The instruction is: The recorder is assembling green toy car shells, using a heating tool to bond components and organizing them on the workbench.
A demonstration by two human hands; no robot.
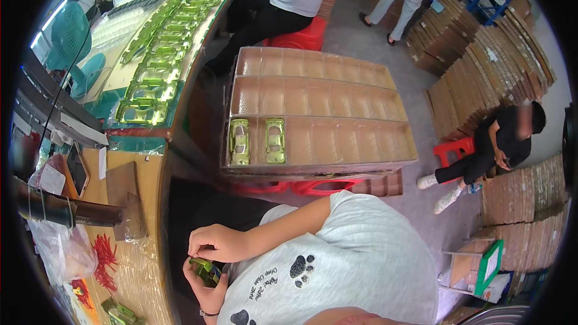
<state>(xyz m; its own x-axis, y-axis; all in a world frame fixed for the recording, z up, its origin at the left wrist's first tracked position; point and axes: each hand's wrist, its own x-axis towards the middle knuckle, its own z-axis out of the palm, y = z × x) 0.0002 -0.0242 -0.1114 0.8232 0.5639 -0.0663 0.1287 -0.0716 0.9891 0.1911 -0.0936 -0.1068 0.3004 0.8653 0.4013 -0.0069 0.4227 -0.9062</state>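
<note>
Metallic green, the toy car body [208, 271] was held just off the right edge of the wooden table [147, 277]. The left hand [209, 296] had its fingers clamped around it; the right hand [223, 244] bent its fingertips close over the upper end, but whether they gripped could not be told. Firm support from below and light fingertip pressure seemed the safest handling. Red strips [104, 263] lay toward the table's left edge; two similar car bodies [239, 142] sat by the divided tray's [349, 141] lower left corner.

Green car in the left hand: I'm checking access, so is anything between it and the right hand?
Nothing visible: the right hand is immediately beside the green car, which the left hand holds. Actual contact is unclear.
</note>
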